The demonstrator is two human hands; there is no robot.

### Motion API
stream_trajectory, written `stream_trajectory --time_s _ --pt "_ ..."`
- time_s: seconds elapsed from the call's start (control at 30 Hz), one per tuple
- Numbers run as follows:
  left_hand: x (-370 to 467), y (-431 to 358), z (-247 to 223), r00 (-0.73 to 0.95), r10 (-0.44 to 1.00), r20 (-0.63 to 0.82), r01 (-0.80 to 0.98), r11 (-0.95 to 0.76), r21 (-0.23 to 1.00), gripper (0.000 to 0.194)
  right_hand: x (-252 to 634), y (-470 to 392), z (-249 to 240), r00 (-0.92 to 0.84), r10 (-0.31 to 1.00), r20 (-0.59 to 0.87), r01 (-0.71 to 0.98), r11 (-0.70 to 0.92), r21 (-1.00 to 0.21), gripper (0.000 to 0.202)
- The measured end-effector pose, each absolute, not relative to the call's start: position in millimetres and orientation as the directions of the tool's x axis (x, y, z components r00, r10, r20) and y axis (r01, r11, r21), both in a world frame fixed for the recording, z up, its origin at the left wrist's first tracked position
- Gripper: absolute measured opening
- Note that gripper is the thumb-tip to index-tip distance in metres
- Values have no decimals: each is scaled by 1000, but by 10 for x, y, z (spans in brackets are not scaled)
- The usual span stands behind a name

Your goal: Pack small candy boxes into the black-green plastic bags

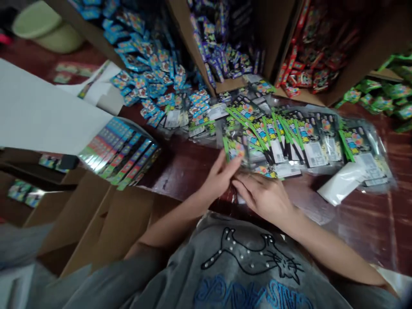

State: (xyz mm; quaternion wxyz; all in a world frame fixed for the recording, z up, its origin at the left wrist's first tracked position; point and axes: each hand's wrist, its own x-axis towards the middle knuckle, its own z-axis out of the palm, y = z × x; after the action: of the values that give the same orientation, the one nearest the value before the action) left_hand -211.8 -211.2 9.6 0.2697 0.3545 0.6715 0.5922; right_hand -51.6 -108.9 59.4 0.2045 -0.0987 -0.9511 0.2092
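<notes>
My left hand (222, 175) is closed on a small clear plastic packet with a green and black printed card (236, 148), its thumb lying along the front. My right hand (268, 195) has its fingers curled and pressed together at the lower end of the same packet, touching my left fingertips. What lies under the right fingers is mostly hidden. Just beyond both hands, a spread row of similar packets (309, 137) lies overlapping on the dark red table (180, 167). A folded white plastic piece (341, 182) rests to the right of my right hand.
Cardboard boxes at the back hold blue sachets (151, 64), purple sachets (222, 60) and red sachets (317, 71). Green sachets (383, 96) lie at the far right. A wrapped stack of coloured cards (120, 150) stands left, above an open carton (106, 227). Behind is a pale green tub (48, 28).
</notes>
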Motion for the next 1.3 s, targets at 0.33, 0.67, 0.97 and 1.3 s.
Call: stream_trajectory --time_s 0.33,0.67,0.97,1.3 --pt "-2095 -2362 155 -353 931 -92 281 199 939 33 -607 -819 490 -872 381 308 196 847 -494 21" --pt "-2223 -2673 112 -40 953 -302 -171 291 941 50 -608 -591 836 -985 -169 -37 -58 527 -848 22" --pt "-2210 -2657 -125 -687 707 -169 60 287 956 34 -933 -1368 14 -734 679 -8 449 476 -756 47" --pt "-2170 -2784 -626 -773 634 -30 272 373 887 41 -1307 -1580 -387 -688 724 50 592 600 -538 46"
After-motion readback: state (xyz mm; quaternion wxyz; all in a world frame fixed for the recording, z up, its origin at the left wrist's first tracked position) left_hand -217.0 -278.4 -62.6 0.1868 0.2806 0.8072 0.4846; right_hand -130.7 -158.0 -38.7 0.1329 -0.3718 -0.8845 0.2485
